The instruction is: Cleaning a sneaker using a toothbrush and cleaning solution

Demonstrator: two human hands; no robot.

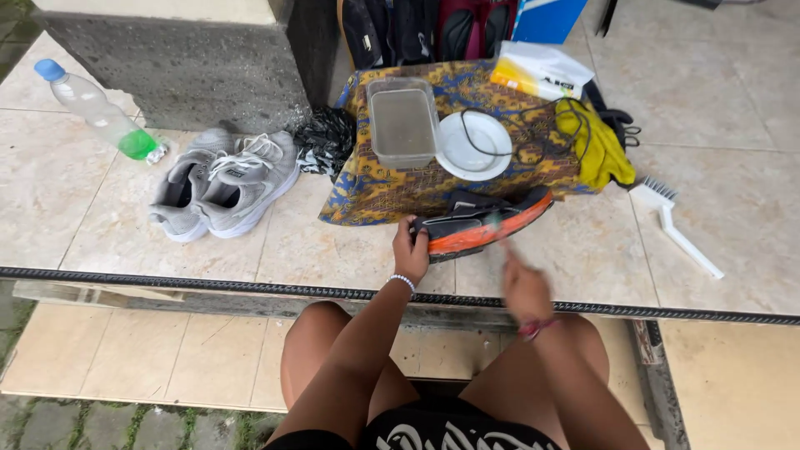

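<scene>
The left hand [410, 250] is clamping its grip on the heel of a black shoe with an orange sole [483, 227], lying on the tiled floor [317, 250] against a patterned blue-and-yellow cloth [375, 187]. The right hand [525, 287] is blurring; its grip cannot be told. Grey sneakers [223, 182] are waiting untouched nearby.

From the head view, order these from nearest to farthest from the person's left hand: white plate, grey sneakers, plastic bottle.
From the left hand:
1. White plate, up and right, on the patterned cloth.
2. Grey sneakers, to the left on the tiles.
3. Plastic bottle, far upper left.
</scene>
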